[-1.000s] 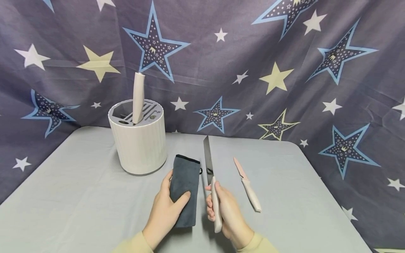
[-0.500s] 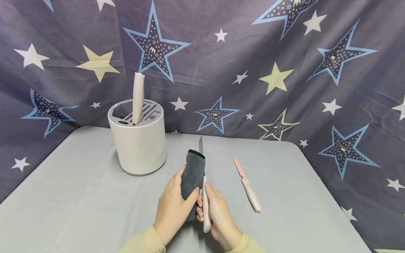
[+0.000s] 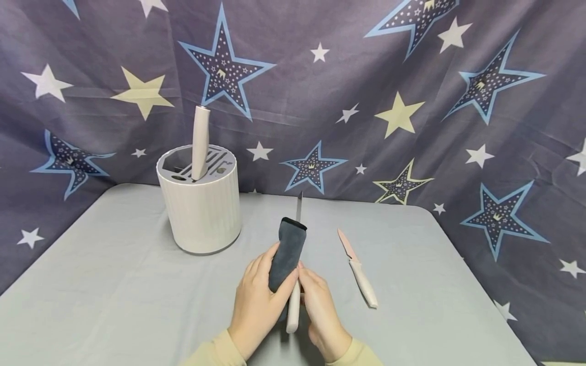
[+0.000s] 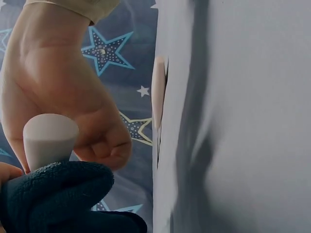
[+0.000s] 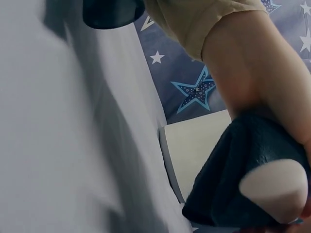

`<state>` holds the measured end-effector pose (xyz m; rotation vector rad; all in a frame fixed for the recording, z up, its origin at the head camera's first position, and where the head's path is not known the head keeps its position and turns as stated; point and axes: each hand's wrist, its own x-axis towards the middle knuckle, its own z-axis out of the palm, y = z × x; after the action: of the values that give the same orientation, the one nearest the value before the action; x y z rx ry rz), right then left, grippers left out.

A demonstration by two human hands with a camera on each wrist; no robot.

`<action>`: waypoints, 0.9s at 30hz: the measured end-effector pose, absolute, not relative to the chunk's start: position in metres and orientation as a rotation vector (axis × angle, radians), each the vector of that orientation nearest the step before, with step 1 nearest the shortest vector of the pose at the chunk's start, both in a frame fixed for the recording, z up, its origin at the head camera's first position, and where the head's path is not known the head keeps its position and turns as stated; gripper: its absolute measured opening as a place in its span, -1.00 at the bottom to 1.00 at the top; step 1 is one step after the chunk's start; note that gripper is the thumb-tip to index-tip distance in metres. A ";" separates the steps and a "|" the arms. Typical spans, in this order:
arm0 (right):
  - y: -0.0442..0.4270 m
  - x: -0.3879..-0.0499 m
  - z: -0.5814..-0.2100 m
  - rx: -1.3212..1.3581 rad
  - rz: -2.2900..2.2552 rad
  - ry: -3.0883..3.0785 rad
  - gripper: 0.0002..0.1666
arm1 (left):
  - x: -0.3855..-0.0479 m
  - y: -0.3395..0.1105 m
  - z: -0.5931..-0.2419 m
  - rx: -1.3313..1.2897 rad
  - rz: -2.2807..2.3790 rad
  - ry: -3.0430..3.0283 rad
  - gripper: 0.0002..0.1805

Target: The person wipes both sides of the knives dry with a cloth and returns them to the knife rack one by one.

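Observation:
My left hand [image 3: 258, 300] grips a folded dark grey cleaning cloth [image 3: 288, 249] with a black hem. The cloth lies around the blade of a large knife, whose tip sticks out above it. Below the cloth, the knife's pale handle [image 3: 293, 312] points toward me. The fingertips of my right hand [image 3: 322, 315] pinch at the top of that handle, by the cloth's edge; their exact contact is partly hidden. In the left wrist view, the handle end [image 4: 51, 138] stands out of the cloth [image 4: 58, 194], with my right hand [image 4: 63, 92] behind it.
A small knife with a pink blade and white handle [image 3: 363, 282] lies on the table [image 3: 114, 284] to the right. At the back left stands a round white knife block [image 3: 201, 218], with one pale-handled knife [image 3: 200, 142] upright in it. A star-patterned curtain hangs behind.
My left hand brought the cloth rightward from beside the large knife and onto its blade. My right hand moved left and shifted from a full grip on the handle to a fingertip hold.

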<state>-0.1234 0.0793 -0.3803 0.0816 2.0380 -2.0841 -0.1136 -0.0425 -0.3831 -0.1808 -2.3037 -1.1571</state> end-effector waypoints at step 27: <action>0.063 -0.128 -0.371 0.137 -2.464 1.627 -0.41 | -0.105 -0.036 -0.388 -0.198 -1.120 -2.179 -0.42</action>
<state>-0.1279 0.0631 -0.3713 0.1371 1.6272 -2.4640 -0.1053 -0.0363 -0.3875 -0.1982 -2.1789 -1.1202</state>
